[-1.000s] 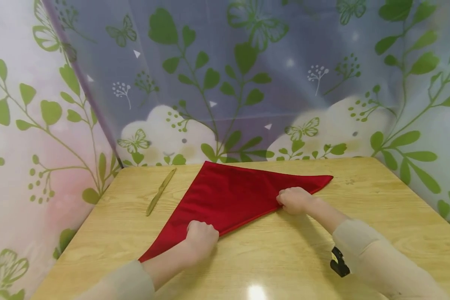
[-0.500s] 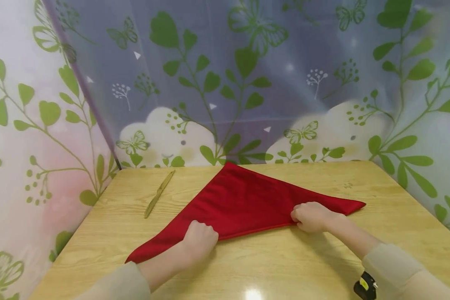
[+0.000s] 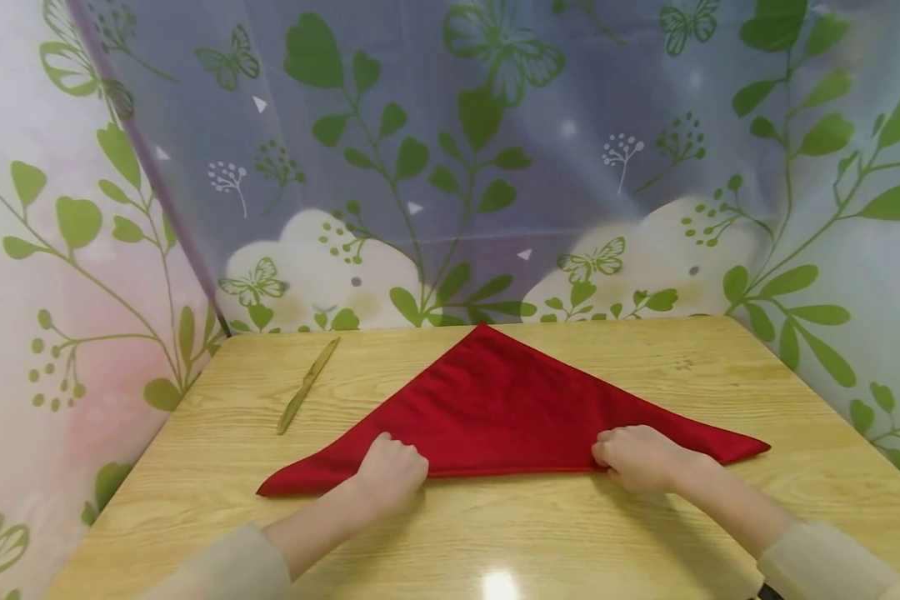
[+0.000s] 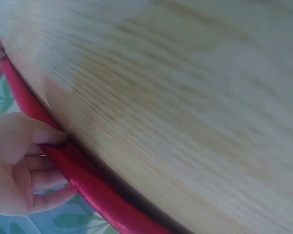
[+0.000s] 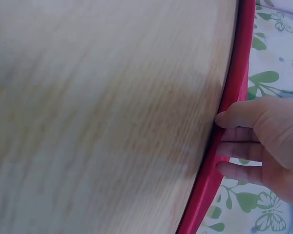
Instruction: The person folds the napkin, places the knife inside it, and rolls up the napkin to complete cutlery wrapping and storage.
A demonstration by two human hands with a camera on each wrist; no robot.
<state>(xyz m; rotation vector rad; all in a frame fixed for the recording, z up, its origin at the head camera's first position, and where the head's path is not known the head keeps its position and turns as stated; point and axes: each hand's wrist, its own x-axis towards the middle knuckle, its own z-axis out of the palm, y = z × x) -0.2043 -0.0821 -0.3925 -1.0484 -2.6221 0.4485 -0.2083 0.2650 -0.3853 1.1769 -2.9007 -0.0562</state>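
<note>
A red cloth napkin, folded into a triangle, lies on the wooden table with its peak pointing to the far edge. Its long folded edge runs along the near side. My left hand pinches that edge left of the middle; in the left wrist view the thumb of the left hand lies over the fold with the fingers beneath. Toward the other end my right hand pinches the same edge. The right wrist view shows the right hand with its thumb at the cloth's edge.
A gold-coloured table knife lies on the table to the left of the cloth. Behind and at both sides hangs a printed curtain with leaves and butterflies, close to the table's far edge.
The cloth has turned clockwise, so its near edge now runs nearly level. My right hand has moved right and toward me; the left hand has stayed almost in place. Both keep hold of the edge.
</note>
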